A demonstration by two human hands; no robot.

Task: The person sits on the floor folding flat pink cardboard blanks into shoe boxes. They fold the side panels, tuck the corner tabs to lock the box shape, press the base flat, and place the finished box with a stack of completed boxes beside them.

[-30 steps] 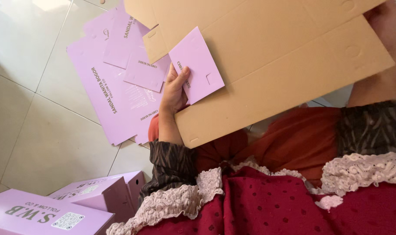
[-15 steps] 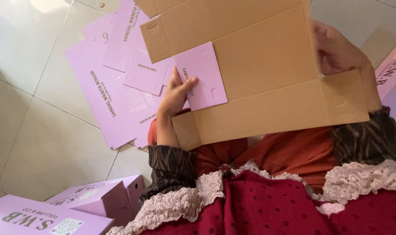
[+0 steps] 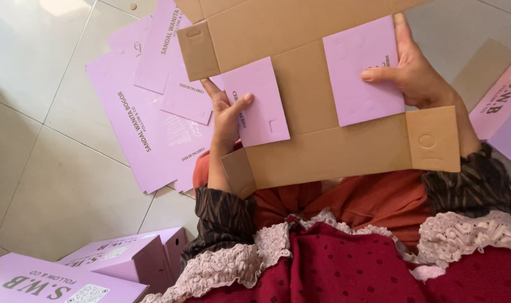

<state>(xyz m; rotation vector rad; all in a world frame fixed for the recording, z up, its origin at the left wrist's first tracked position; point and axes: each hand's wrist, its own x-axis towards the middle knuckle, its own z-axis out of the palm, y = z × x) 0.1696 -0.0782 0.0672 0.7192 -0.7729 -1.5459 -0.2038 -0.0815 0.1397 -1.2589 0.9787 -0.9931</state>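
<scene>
We've got both lilac side flaps folded in on the flat brown-and-lilac cardboard box blank [image 3: 317, 112]; left hand [image 3: 226, 115] and right hand [image 3: 415, 70] pinch one each, rest unfolded.

Pale tiled floor [image 3: 53, 185] — flat lilac cartons [image 3: 149, 106], folded boxes [image 3: 121, 258].

I note a brown cardboard sheet [image 3: 317, 146] with lilac flaps [image 3: 363, 70], lilac flat boxes [image 3: 149, 112] far left on pale tiles [image 3: 48, 185], dark-striped sleeves [image 3: 224, 216], and maroon dotted cloth [image 3: 351, 269].
</scene>
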